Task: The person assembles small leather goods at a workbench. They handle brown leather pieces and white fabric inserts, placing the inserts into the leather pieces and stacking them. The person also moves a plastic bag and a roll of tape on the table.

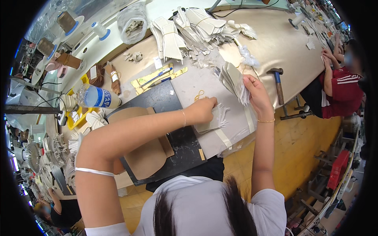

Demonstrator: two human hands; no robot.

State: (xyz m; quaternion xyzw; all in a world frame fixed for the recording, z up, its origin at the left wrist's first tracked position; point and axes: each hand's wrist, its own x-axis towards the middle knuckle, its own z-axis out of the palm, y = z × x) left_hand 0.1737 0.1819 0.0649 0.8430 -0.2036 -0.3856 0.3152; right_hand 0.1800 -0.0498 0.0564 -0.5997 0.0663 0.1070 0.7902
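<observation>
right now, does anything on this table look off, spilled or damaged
I see no clear spill or damage. The hammer looks odd: its handle end lies close to the edge of the table, where it might get knocked off. Beige scraps lie loose near the bag.

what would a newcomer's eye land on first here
Probably the right hand, holding a fanned stack of pale pieces near the middle, with the left hand at a second pile. Then the hammer lying right of both hands, and the yellow floor at lower right.
</observation>
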